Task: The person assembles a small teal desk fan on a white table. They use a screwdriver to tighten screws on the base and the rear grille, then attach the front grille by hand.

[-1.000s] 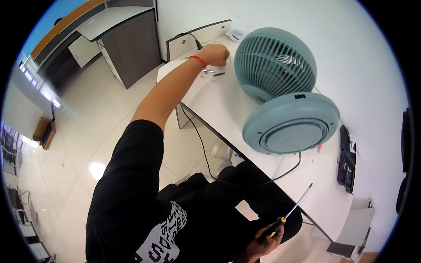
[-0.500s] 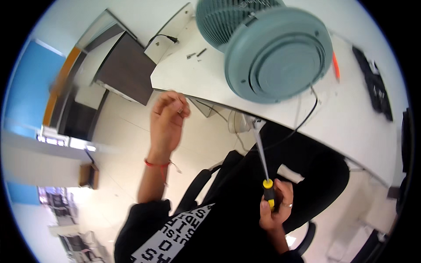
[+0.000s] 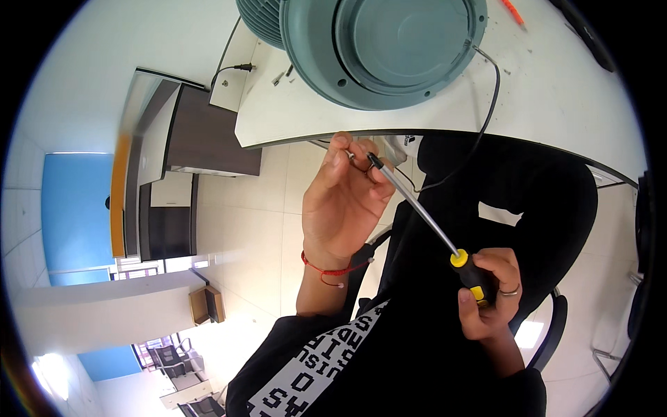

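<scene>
My right hand is wrapped round the black and yellow handle of a screwdriver, its long shaft slanting up and to the left. My left hand, palm up, pinches a small metal screw between thumb and finger. The screwdriver's dark tip is beside the left fingers, close to the screw; whether they touch I cannot tell. Beyond my hands, a grey-green fan's round base lies on the white table, its ribbed grille behind to the left.
The white table has a dark front edge just past my hands. From the fan base a black cord hangs over that edge. A black plug, small metal parts and an orange pen-like thing are also there. My legs are below.
My left hand has moved right, towards the screwdriver. The screwdriver has tilted left, bringing its tip to the left fingers. The view has shifted and turned, so the fan sits higher in it.
</scene>
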